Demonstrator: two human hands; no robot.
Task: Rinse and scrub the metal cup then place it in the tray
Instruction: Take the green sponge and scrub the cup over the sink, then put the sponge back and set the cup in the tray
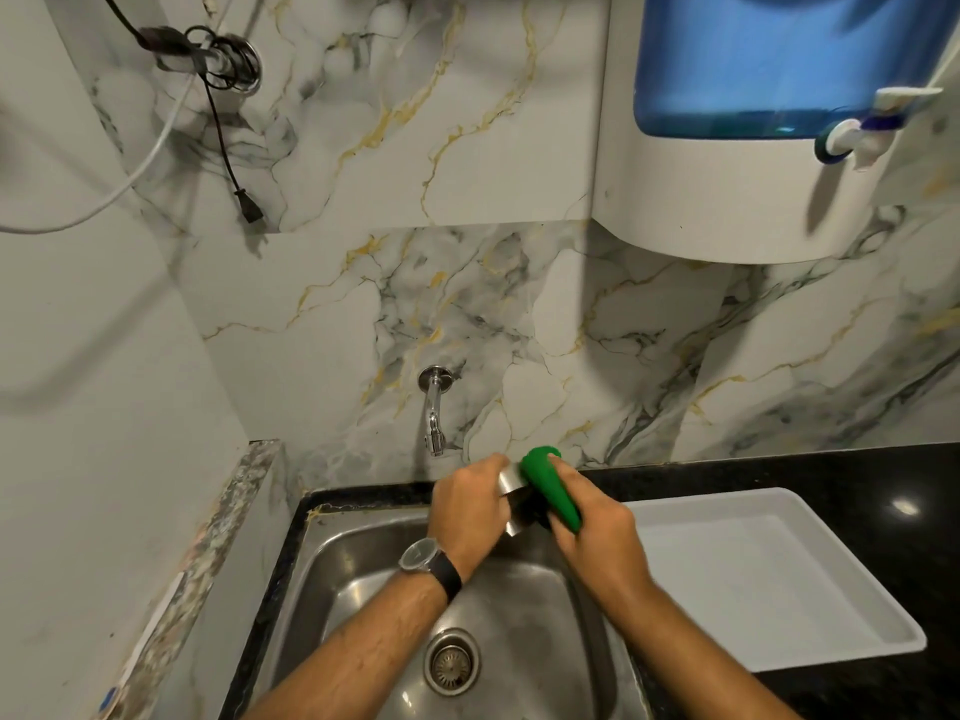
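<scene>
Steel cup (511,504) over the sink (363,574) — scrubbing under way.
Your left hand (467,511) wraps the cup; your right hand (592,532) clamps the green scrubber (550,485) — work round the rim, tray (779,579) waits beside.

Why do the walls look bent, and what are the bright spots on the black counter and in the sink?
Head view: the wide-angle lens bows the wall edges and stretches the corners. A lamp glints off the glossy black counter, and the steel sink shows soft reflections. The blue water dispenser at top right looks smeared and blurry.
</scene>
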